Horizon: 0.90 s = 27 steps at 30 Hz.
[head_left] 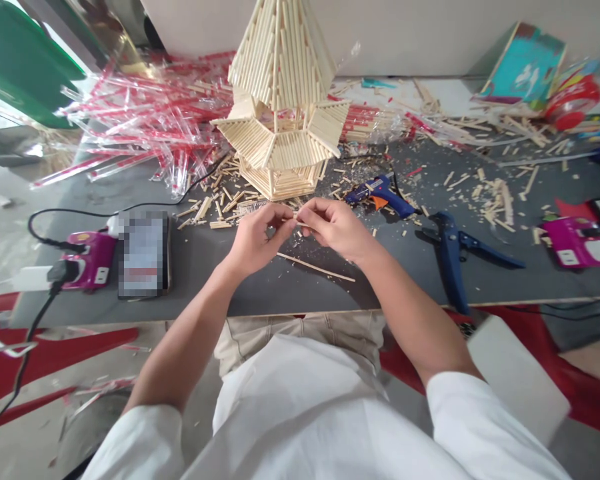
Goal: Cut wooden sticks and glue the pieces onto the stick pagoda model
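My left hand [257, 237] and my right hand [337, 230] meet over the front of the grey table, fingertips pinched together. Between them is a short piece of wooden stick [300, 223], mostly covered by the fingers. Just below the hands, a long thin wooden stick [317, 267] lies flat on the tabletop. Behind them stands a tiered pagoda-like model [295, 148] built from wooden sticks, with a tall pointed roof. A blue glue gun [383, 193] rests to the right of the model, and blue-handled cutters [453, 257] lie farther right.
Cut stick pieces [225, 200] litter the table [220, 293] around the model. Red-and-clear plastic wrappers [150, 120] are heaped at the back left. A phone [143, 257] sits beside a purple power adapter [90, 260] with cables; another purple adapter [577, 240] is at right.
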Motion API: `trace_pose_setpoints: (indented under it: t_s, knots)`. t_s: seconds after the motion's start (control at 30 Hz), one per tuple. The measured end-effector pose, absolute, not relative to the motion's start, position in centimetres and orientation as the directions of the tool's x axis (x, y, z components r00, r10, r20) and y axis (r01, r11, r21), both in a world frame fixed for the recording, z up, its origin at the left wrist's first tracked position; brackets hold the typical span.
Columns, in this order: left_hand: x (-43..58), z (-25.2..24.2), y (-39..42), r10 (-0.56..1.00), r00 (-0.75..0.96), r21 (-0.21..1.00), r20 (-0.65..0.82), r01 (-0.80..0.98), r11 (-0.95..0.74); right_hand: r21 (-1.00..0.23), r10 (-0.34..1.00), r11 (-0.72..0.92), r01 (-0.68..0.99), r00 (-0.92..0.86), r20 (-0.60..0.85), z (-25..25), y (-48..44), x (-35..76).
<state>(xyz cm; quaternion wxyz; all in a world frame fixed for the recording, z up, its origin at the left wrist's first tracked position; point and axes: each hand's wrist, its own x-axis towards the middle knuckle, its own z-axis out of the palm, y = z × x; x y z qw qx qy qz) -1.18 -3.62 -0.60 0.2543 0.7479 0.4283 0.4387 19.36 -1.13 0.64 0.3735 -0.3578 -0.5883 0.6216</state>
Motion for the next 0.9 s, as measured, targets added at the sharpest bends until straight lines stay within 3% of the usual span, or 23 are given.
trace_pose_setpoints:
  t_s: [0.17,0.43,0.67,0.77,0.9]
  knots:
    - [-2.4,-0.4,-3.5,0.821,0.398,0.570,0.410,0.590,-0.571,-0.954,0.890,0.219,0.204,-0.443,0.109,0.6,-0.7,20.4]
    - [-2.1,-0.3,-3.3,0.812,0.456,0.576,0.363,0.575,-0.581,-0.917,0.899,0.269,0.295,-0.418,0.129,0.5,-0.8,21.1]
    - [-1.5,2.9,-2.3,0.818,0.460,0.572,0.345,0.588,-0.572,-0.838,0.855,0.474,0.271,-0.370,0.363,1.3,-0.8,21.3]
    - [-1.1,3.5,-1.6,0.820,0.453,0.630,0.350,0.534,-0.563,-0.824,0.852,0.492,0.281,-0.348,0.390,1.4,-0.7,21.5]
    - [-1.0,2.5,-1.1,0.887,0.386,0.835,0.254,0.376,-0.402,-0.742,0.781,0.607,0.284,-0.383,0.493,1.0,-0.3,21.7]
